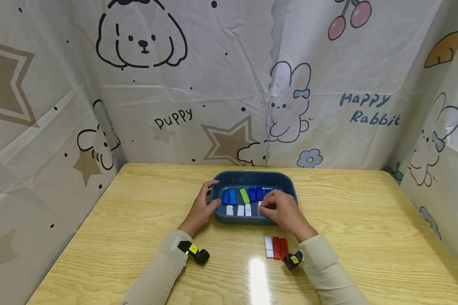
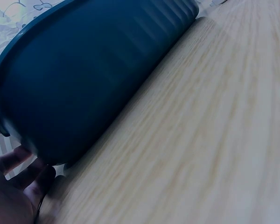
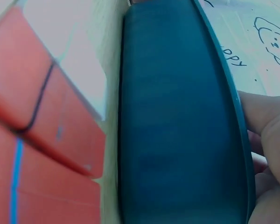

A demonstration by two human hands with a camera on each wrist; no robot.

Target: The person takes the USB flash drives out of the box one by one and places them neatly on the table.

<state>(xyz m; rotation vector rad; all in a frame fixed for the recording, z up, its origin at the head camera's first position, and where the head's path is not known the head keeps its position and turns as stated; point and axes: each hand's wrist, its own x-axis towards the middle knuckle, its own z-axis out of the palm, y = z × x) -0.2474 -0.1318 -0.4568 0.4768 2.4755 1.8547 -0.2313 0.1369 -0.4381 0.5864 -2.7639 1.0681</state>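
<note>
A dark blue-green plastic bin point(image 1: 236, 220) stands on the table with small USB flash drives lying in it. Its far row has blue flash drives point(image 1: 233, 197) and one green flash drive point(image 1: 244, 195); the near row is white flash drives point(image 1: 230, 210). My left hand point(image 1: 200, 209) grips the bin's left end, thumb at the rim and fingers round the outside. Over the near right part of the bin, my right hand point(image 1: 286, 212) pinches a white flash drive point(image 1: 260, 206); the hand partly covers it. In the right wrist view the bin's wall hides the fingertips.
Outside the bin, near my right wrist, one white flash drive point(image 1: 269, 247) and two red flash drives point(image 1: 276, 248) lie side by side on the wooden table point(image 1: 366, 237). A printed cloth point(image 1: 229, 84) hangs behind and along both sides.
</note>
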